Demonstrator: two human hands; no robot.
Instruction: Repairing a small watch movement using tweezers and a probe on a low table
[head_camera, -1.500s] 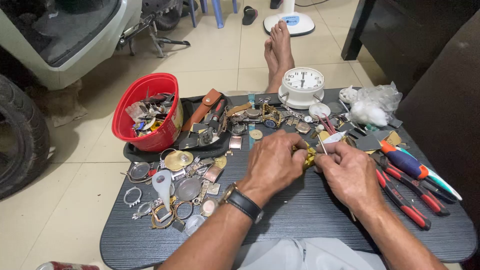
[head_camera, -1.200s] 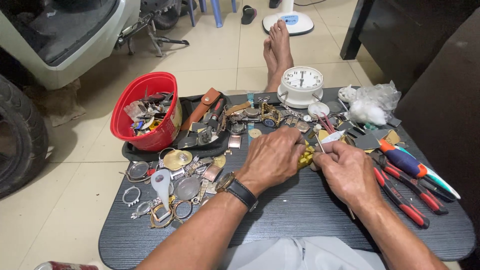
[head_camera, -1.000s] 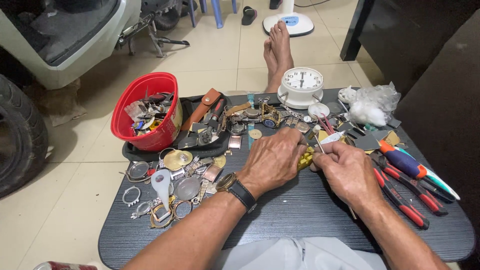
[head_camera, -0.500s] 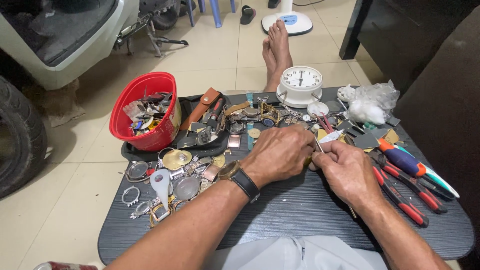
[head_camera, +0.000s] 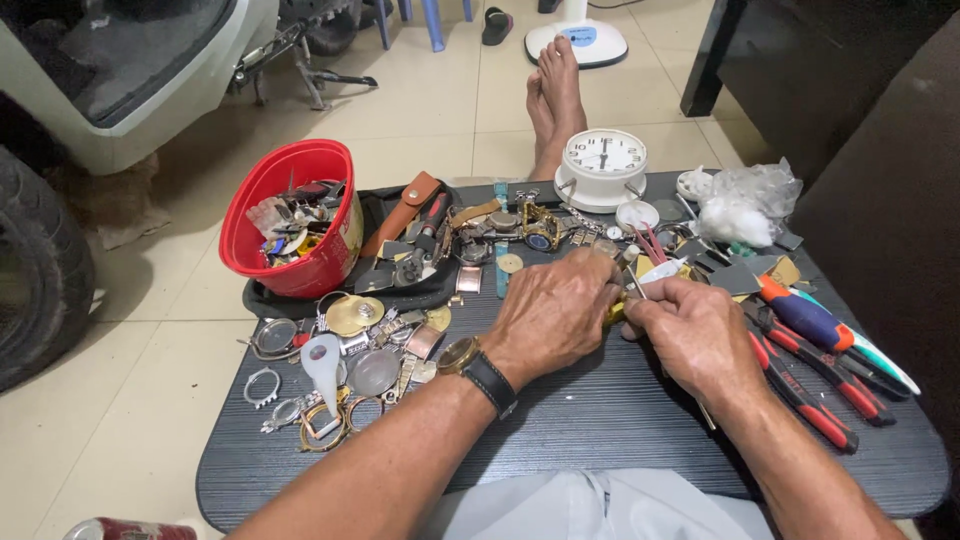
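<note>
Inspector: Head view: left hand (head_camera: 556, 316) closed around a small yellow-metal part (head_camera: 612, 312), mid-table (head_camera: 600, 430); right hand (head_camera: 694, 335) pinching a thin tool (head_camera: 634, 285) against it.

Clerk: Step in hand?

Inspector: Fine work on the held part, I judge. The next move calls for steady pressure; the red-handled pliers (head_camera: 800, 385) lie right, white clock (head_camera: 602, 167) far.

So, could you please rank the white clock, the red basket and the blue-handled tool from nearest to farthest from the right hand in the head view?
1. Blue-handled tool, just right of the right hand.
2. White clock, beyond it.
3. Red basket, far left.
</note>
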